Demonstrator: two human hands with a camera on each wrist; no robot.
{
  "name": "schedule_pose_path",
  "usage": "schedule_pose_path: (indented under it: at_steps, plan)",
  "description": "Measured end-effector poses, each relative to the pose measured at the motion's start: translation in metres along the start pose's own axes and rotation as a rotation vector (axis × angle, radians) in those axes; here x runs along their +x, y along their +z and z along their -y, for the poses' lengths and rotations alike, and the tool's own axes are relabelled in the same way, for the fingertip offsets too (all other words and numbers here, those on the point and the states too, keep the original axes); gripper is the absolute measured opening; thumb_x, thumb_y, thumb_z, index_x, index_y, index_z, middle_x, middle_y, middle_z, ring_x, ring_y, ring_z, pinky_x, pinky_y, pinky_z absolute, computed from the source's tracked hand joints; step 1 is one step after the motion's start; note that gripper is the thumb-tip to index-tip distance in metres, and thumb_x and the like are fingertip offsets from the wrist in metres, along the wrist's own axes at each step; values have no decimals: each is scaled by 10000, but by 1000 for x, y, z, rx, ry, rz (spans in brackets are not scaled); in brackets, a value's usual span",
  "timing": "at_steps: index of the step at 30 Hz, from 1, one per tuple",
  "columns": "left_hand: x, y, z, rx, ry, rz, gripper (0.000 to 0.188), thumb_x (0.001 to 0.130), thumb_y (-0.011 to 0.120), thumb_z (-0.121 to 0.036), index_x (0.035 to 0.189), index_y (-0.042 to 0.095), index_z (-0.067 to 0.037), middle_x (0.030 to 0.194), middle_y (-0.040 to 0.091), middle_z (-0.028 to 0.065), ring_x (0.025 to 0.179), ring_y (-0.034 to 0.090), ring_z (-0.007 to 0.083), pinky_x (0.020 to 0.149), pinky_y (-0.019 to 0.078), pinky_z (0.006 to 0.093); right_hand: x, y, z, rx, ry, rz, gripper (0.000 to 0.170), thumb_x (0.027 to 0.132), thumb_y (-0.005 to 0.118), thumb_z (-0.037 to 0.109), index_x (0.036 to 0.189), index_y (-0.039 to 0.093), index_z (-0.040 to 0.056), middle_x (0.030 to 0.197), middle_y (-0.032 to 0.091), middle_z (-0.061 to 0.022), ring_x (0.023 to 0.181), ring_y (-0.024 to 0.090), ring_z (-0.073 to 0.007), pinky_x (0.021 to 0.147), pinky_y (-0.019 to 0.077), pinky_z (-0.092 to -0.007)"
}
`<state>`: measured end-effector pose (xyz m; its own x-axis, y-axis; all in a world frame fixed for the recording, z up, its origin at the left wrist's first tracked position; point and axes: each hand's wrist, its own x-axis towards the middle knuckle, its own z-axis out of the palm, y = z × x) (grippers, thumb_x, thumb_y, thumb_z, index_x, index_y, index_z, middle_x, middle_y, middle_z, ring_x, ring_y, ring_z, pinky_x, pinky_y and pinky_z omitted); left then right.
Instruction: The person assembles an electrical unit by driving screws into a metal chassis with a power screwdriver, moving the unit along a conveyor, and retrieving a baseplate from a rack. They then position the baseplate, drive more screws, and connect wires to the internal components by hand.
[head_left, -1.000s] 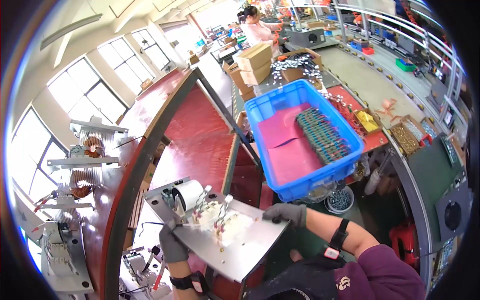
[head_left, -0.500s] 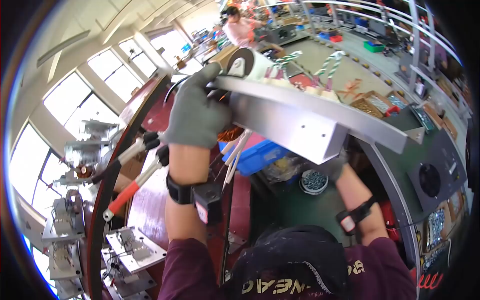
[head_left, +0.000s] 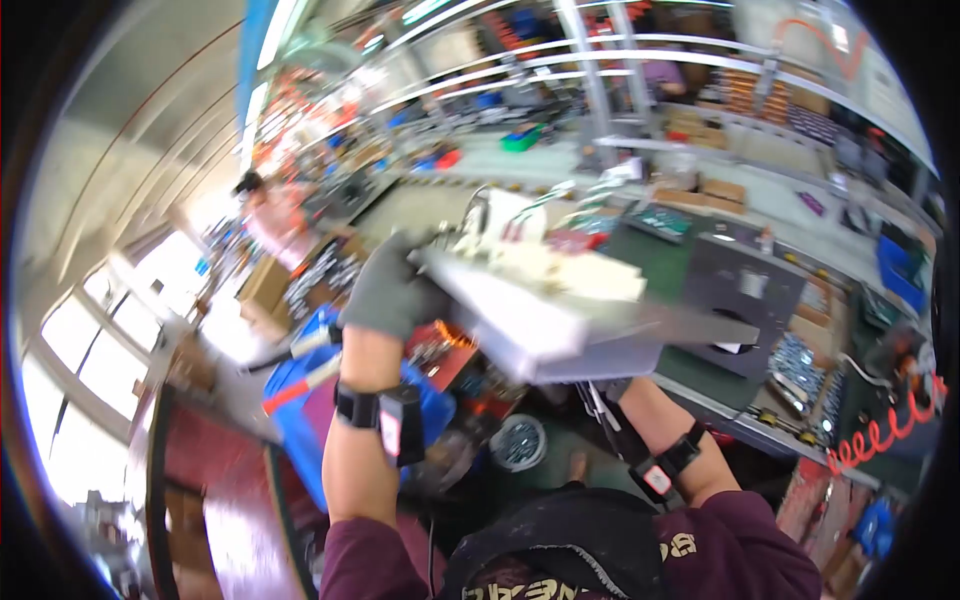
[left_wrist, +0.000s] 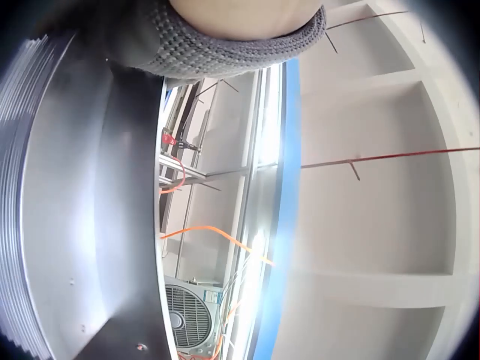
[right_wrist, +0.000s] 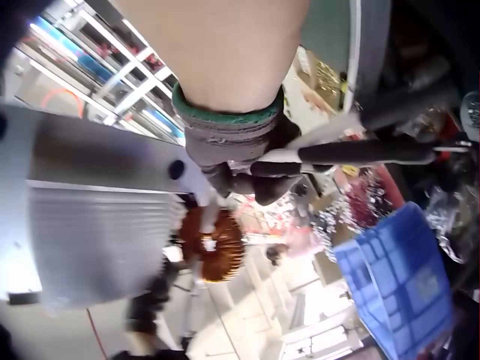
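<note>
Plate: I see it raised in front of the chest, tilted, its smooth silvery metal (head_left: 500, 310) smeared by motion; pale blocks, a white cylinder (head_left: 516, 216) and green-and-white twisted wires (head_left: 540, 200) stand on top.
Underside: folded sheet metal, a finely ribbed metal block (right_wrist: 101, 244) and a glossy copper coil (right_wrist: 214, 247), ring-shaped and tightly wound.
Left hand: in a grey knit glove, it (head_left: 385, 290) has its fingers curled round the plate's end.
Right hand: gloved too, green-trimmed at the cuff, it (right_wrist: 244, 154) is under the plate beside black-and-white leads (right_wrist: 352, 154); I cannot tell whether its fingers grip them, the plate, or both.
Changed: my head view has swung toward the workbench (head_left: 650, 255); the blue crate, central a second ago, is now at lower left, partly behind the left forearm. The leads now show beside the right hand.
Crate: blue ribbed plastic (head_left: 300, 440), something dark red inside, too blurred to name.
Bucket: round and white (head_left: 520, 443), holding small metallic pieces.
Tray: low-sided, on the workbench (head_left: 797, 372), filled with small shiny pieces.
Bin: small, green (head_left: 521, 138), contents too blurred to tell.
</note>
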<state>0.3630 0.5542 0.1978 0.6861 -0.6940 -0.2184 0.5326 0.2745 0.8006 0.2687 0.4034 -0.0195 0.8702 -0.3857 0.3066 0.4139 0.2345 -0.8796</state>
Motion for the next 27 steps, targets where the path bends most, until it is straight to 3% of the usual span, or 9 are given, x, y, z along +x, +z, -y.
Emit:
schedule_pose_path:
  at_steps: [1,2,4,6,9,10,12,15,27]
  plan:
    - [40,-29,-3,-66,-237,391,216,815,556,-156,977,607,-22,928,651,130,810,639,261,780,525,370,24,-13,32,116,33,-70,395,968,405,368,1110,532,23,1026,598,-100,892,601,-167,742,515,-295]
    - [49,-26,12,72,-15,381,236,835,525,-201,972,607,-28,911,650,117,791,636,245,740,529,378,37,-34,63,232,53,-131,407,969,403,372,1126,527,18,1053,593,-107,913,599,-169,752,515,-295]
    - [94,-14,17,-50,-359,695,194,838,519,-209,892,604,-43,760,632,83,643,622,180,579,522,314,28,-57,101,479,79,-240,431,970,400,379,1158,517,9,1109,584,-121,957,596,-172,772,513,-293]
    - [144,0,21,226,-195,420,159,839,517,-190,879,597,-58,703,616,66,587,605,148,509,500,274,-17,-74,121,739,98,-319,456,972,397,386,1190,506,0,1164,574,-135,1000,594,-175,792,511,-292]
    - [208,40,35,116,-258,795,149,834,529,-164,919,599,-65,709,618,42,571,594,134,467,478,255,3,-137,136,489,-83,-377,447,953,472,325,1241,491,-16,1212,556,-163,1024,601,-189,844,508,-268]
    - [213,65,41,119,-295,831,149,834,529,-164,919,599,-65,709,618,42,571,594,134,467,478,255,5,-157,153,-50,61,-563,402,923,524,238,1230,501,-21,1183,576,-150,948,634,-176,811,525,-254]
    - [206,124,49,50,-216,626,159,830,545,-147,956,602,-68,716,622,24,559,586,123,459,465,246,7,-154,198,87,121,-529,406,893,546,185,1235,489,-27,1166,584,-141,891,650,-164,777,539,-267]
    - [263,163,62,29,-276,879,217,843,547,-154,1030,597,-55,787,645,31,604,614,137,526,513,248,17,-161,240,114,-132,-618,422,873,556,169,1239,475,-24,1038,628,-113,789,662,-161,704,561,-293]
    - [392,322,206,609,-175,938,172,879,542,-248,943,580,-93,798,590,27,664,587,110,590,513,269,-12,-367,318,-93,282,-832,316,878,561,191,1127,552,-4,987,639,-113,745,655,-123,627,559,-226]
